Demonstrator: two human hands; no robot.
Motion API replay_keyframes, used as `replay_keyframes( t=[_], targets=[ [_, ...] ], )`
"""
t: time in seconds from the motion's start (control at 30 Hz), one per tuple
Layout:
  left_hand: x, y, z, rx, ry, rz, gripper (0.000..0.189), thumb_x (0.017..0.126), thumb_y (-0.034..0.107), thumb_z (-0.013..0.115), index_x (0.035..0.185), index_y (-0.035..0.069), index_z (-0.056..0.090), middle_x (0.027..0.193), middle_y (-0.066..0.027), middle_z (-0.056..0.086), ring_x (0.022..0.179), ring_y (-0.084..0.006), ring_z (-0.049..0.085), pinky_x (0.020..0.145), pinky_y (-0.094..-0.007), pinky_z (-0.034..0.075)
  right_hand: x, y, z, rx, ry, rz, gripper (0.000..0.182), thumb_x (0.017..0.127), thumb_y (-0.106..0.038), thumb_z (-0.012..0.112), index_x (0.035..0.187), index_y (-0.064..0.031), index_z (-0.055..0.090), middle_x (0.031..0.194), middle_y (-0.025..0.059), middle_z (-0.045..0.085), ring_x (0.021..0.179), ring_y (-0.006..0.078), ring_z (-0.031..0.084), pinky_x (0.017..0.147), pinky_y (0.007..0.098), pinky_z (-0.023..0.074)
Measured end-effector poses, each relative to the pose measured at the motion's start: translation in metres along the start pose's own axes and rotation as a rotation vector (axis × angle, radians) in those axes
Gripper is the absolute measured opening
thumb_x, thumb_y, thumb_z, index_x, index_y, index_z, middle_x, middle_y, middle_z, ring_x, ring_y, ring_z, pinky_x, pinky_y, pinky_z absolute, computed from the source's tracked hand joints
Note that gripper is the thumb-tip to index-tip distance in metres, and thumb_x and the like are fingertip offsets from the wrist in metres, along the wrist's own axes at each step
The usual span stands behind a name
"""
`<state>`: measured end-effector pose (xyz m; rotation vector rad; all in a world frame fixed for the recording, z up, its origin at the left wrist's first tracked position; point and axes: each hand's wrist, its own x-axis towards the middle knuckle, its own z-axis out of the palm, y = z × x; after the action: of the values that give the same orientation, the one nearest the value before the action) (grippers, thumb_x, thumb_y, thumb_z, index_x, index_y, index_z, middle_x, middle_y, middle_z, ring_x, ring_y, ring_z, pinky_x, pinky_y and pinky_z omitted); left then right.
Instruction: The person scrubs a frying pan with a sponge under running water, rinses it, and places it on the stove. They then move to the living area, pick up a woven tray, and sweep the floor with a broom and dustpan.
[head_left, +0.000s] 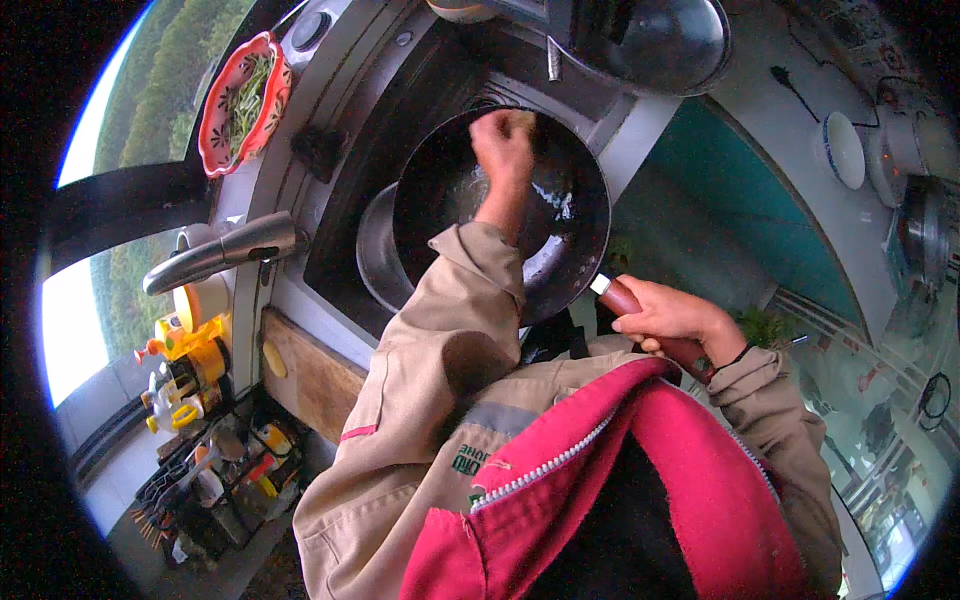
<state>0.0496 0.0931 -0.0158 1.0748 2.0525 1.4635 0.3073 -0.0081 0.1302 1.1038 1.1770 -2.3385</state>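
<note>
A dark wok (450, 172), wet and shiny inside, is tilted over the sink (330, 289). My left hand (504, 146) is inside it near the far wall, fingers curled around a small yellowish thing (523, 120), too blurred to name. My right hand (667, 319) grips the wok's reddish-brown handle (619, 296) at the near right, by its pale metal collar. Under the wok's left side a metal pot (379, 244) partly shows. A metal faucet (232, 255) reaches out at the left; no water stream is visible from it.
A red-rimmed dish (212, 161) of green strips stands by the window. A wooden cutting board (322, 367) with a yellowish piece (274, 360) lies near my left sleeve. A utensil rack (217, 480) is at lower left, a large round lid or pan (660, 45) at the top, and a white bowl (844, 150) at right.
</note>
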Motion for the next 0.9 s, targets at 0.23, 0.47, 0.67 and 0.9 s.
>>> replay_keyframes(
  t=[0.23,0.47,0.67,0.9],
  targets=[
    [-0.072,0.031,-0.058,0.487,-1.079,0.752,0.027,0.063,0.007,0.060,0.090,0.004,0.057,0.101,-0.0155,0.051,0.105,-0.0356,0.045,0.096,-0.0418,0.035,-0.004,-0.005,0.000,-0.003,0.014,0.011,0.033,0.080,-0.013,0.056,0.105,-0.0078,0.035,0.061,0.0003,0.043,0.043,0.0073,0.044,0.036,0.0239,0.0370],
    [0.031,0.038,-0.053,0.988,-0.940,1.361,0.021,0.071,0.020,0.053,0.087,0.014,0.066,0.117,-0.0023,0.051,0.117,-0.0272,0.037,0.100,-0.0403,0.029,-0.001,0.000,0.002,0.023,-0.002,0.006,0.031,0.080,-0.012,0.057,0.102,-0.0076,0.035,0.060,0.0006,0.043,0.042,0.0072,0.044,0.035,0.0241,0.0368],
    [0.022,-0.008,-0.139,1.235,-0.672,1.049,0.017,0.071,0.018,0.054,0.084,0.017,0.065,0.099,-0.0026,0.052,0.095,-0.0223,0.048,0.076,-0.0353,0.042,0.000,0.006,-0.003,0.068,-0.019,-0.045,0.032,0.079,-0.014,0.058,0.102,-0.0068,0.036,0.061,0.0006,0.045,0.043,0.0071,0.044,0.036,0.0233,0.0372],
    [-0.075,0.011,-0.138,0.971,-0.984,0.549,0.019,0.069,0.010,0.060,0.088,0.013,0.059,0.092,-0.0072,0.055,0.089,-0.0268,0.054,0.071,-0.0335,0.048,-0.002,0.004,-0.005,0.027,-0.017,-0.054,0.033,0.079,-0.014,0.058,0.103,-0.0057,0.037,0.063,0.0006,0.046,0.043,0.0067,0.045,0.037,0.0227,0.0378]
  ],
)
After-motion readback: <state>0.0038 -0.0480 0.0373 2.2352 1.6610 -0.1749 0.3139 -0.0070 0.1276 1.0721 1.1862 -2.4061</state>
